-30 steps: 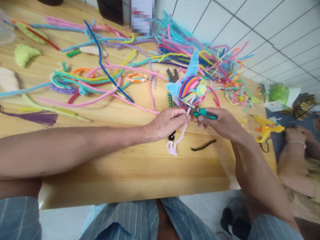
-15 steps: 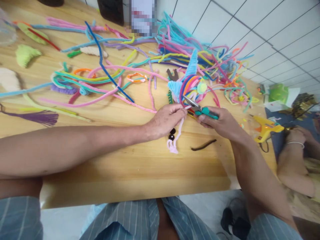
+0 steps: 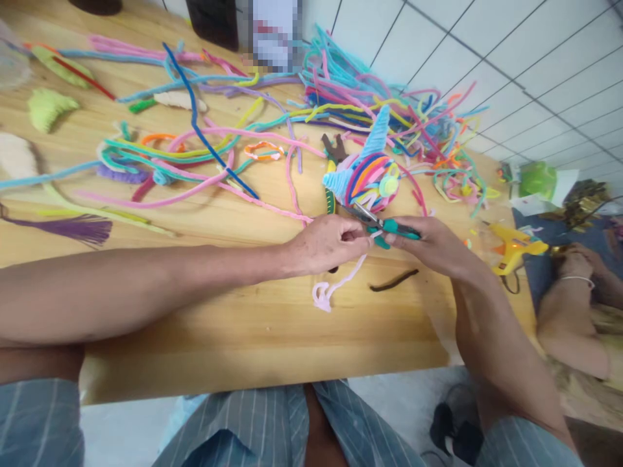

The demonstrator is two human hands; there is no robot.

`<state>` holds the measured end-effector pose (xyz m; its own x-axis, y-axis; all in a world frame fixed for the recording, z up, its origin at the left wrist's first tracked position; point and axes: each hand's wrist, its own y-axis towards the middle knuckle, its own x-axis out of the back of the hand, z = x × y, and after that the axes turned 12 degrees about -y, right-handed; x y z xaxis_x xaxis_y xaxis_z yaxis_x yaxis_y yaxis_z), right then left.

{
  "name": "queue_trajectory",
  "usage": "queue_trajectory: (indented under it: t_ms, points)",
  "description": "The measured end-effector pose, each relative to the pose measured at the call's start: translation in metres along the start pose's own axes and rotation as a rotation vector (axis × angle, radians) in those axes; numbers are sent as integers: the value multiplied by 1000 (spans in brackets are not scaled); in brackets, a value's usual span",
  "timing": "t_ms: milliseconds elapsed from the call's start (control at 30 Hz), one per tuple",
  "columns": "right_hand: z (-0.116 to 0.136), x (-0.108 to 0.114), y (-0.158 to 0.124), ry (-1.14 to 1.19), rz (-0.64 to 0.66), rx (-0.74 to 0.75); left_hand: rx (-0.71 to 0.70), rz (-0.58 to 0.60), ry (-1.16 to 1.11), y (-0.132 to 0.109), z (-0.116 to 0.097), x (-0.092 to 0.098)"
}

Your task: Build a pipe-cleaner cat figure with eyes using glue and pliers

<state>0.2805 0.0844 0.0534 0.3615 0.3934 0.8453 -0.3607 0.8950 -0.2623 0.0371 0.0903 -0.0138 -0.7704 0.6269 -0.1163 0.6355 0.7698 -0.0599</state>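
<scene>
My left hand (image 3: 335,243) is closed, pinching a pale pink pipe cleaner (image 3: 349,277) whose curled lower end hangs over the wood. In my right hand (image 3: 428,243) is a pair of pliers (image 3: 402,228) with green handles and metal jaws. The jaws point left, just above my left fingers; I cannot tell whether they touch the pipe cleaner. Right behind the jaws lies a colourful striped fish-like figure (image 3: 367,175) with light blue fins and a pale yellow round eye. A second tool with dark jaws (image 3: 334,148) lies partly hidden beside it. My left hand mostly covers a black bead (image 3: 333,269).
Loose pipe cleaners (image 3: 341,71) pile up at the back. A dark brown piece (image 3: 394,280) lies near my right wrist. A yellow glue gun (image 3: 518,248) is at the right, near another person's arm (image 3: 572,318). A purple tassel (image 3: 73,227) lies at the left.
My left hand has shifted slightly right and down, and the pliers have moved slightly down with their jaws lower. The pipe cleaner's curled end has swung left and down. The black beads became mostly covered.
</scene>
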Motion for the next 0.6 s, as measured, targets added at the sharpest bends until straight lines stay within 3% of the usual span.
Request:
queue_trajectory:
  t_ms: [133, 267, 400, 500, 600]
  points:
    - [-4, 8, -22, 24, -32, -32, -12, 4, 13, 1, 2, 2]
    - [-22, 8, -62, 348, -143, -152, -27, 3, 26, -1, 3, 1]
    - [-51, -1, -109, 582, -307, -371, -72, -39, 11, -2, 5, 1]
    - [-69, -8, -139, 588, -282, -572, -101, -46, -5, -3, 6, 0]
    - [-83, -14, -159, 566, -272, -680, -113, -54, -5, -2, 7, 0]
